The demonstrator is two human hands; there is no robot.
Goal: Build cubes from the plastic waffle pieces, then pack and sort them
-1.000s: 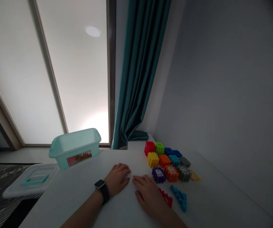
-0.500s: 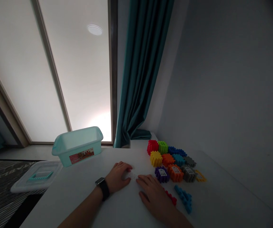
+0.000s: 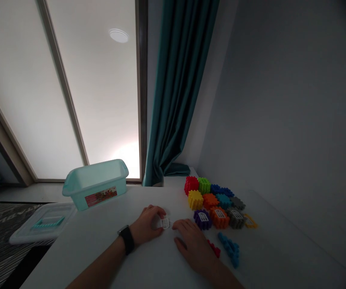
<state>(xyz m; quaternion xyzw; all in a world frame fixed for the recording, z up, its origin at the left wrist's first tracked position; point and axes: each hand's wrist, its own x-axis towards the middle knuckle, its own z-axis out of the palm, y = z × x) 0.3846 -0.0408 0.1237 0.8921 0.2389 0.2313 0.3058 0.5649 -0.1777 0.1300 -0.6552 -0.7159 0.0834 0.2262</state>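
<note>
A small white window piece with a grid of panes lies at the middle of the white table. My left hand, wearing a dark watch, has its thumb and fingers curled around the piece's left side. Close to the right edge of the piece are the fingertips of my right hand; its fingers are stretched out low over the tabletop, the thumb apart. Something pale by those fingertips is too small to make out. Partly hidden behind my right hand is a red toothed piece.
Toothed blocks stand at the right, among them purple, orange and grey ones with white windows. A yellow frame and a blue toothed piece lie nearby. At the left are a mint bin and its lid.
The white window piece now shows more clearly between my hands, its grid facing up. Both hands have barely moved. The whole view has shifted slightly.
</note>
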